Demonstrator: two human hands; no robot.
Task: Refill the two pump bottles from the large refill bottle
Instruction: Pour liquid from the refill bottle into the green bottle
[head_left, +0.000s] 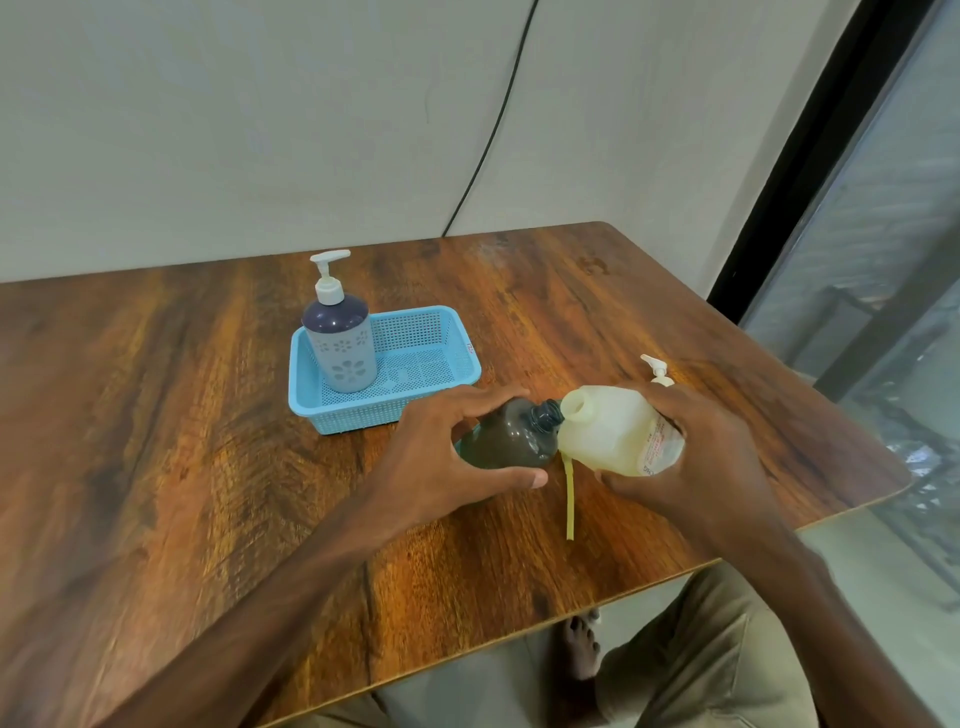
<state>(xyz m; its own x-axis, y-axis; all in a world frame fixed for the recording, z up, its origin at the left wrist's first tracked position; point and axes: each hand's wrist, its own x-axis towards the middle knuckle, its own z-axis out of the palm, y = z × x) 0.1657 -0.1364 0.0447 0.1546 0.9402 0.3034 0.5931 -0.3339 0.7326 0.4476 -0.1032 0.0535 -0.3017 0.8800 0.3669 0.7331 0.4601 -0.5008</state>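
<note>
Two bottles are held neck to neck just above the table (208, 415), near its front-right edge. The brown bottle (506, 439), pump off & threaded neck bare, is tipped w/ its neck pointing right. It is gripped by the left hand (441, 457), fingers curled over the top, thumb along the near side. The large refill bottle (608, 431), pale yellow w/ a label toward its base, is tipped on its side, open mouth aimed left at the brown neck. The two openings sit just beside each other; contact can't be told. The refill bottle is gripped round the body by the right hand (701, 457), fingers wrapped over the top, thumb underneath.

A thin yellow tube (569, 499) is seen below the two necks, running toward the near edge. A white pump head (657, 370) shows just behind the right hand; whether it's joined to the tube can't be told.

Further back-left, a blue mesh basket (415, 332) is set on the table. The 2nd pump bottle (340, 348), purple top, grey flowered sleeve, white pump fitted, stands upright in its left end. A black cable (493, 130) is run down the wall behind.
</note>
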